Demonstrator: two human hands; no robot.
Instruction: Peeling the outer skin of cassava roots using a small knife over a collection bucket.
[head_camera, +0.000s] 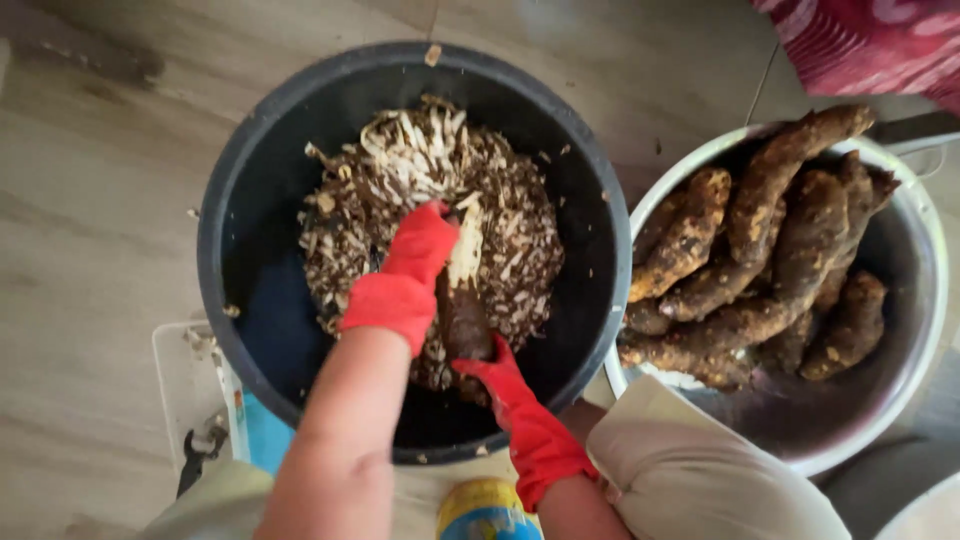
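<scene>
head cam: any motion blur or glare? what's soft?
Head view: left hand and the half-peeled root smeared by motion blur; peel heap in the black tub soft; mild sheen on the metal bowl rim, no harsh glare; lighting even and diffuse.

Both gloves are bright red: the left hand (400, 275) and the right hand (525, 420). The root (462, 300) between them is dark brown, with a pale cream peeled strip. The bucket (250, 200) is black, its peelings (420, 160) speckled brown and cream. The roots (760, 250) are earthy brown in a silver basin (925, 290). The floor (90, 250) is grey-beige; a cloth (870, 40) is red with pink patterning.
</scene>
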